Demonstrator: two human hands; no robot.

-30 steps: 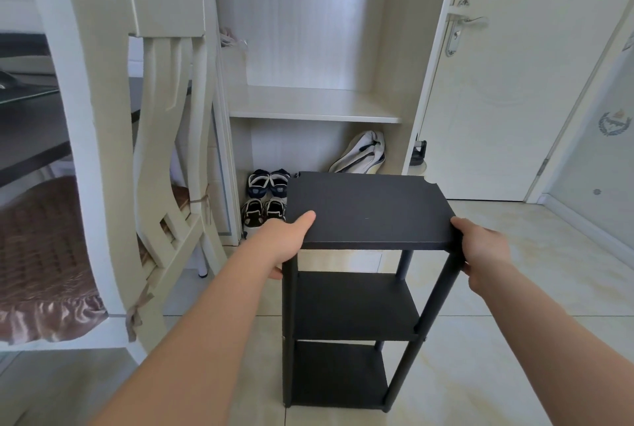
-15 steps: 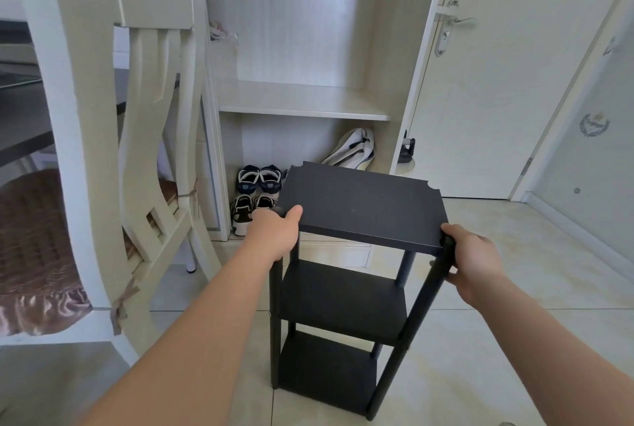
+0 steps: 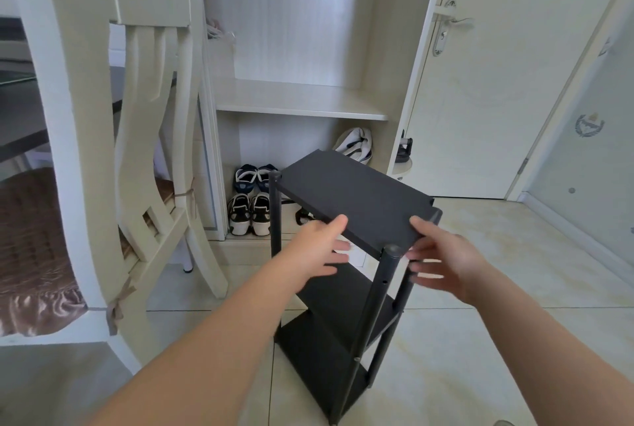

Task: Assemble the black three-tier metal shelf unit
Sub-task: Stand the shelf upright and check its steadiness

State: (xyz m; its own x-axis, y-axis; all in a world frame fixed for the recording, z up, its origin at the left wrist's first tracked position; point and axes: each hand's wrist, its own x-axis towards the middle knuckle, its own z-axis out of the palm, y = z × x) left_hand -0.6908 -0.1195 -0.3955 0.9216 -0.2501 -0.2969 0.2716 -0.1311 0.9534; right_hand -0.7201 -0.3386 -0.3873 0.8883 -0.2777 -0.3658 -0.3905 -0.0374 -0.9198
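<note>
The black three-tier shelf unit [image 3: 356, 199] stands on the tiled floor, turned so one corner post [image 3: 374, 302] faces me. All three tiers sit in the posts. My left hand [image 3: 319, 247] is at the near left edge of the top tier, thumb on top and straight fingers spread beneath. At the near right edge is my right hand [image 3: 442, 254], its thumb on the board and its fingers spread beside the post. Both hands are motion-blurred.
A cream wooden chair [image 3: 85, 151] with a brown cushion stands close on the left. Behind the unit is an open wardrobe [image 3: 295, 100] with shoes [image 3: 250, 206] and a bag [image 3: 355, 144] at its bottom. A closed door [image 3: 497, 82] is to the right.
The shelf unit has turned, so a corner now points at me. Both hands left the side edges of the top tier and came together at its near edges, fingers spread.
</note>
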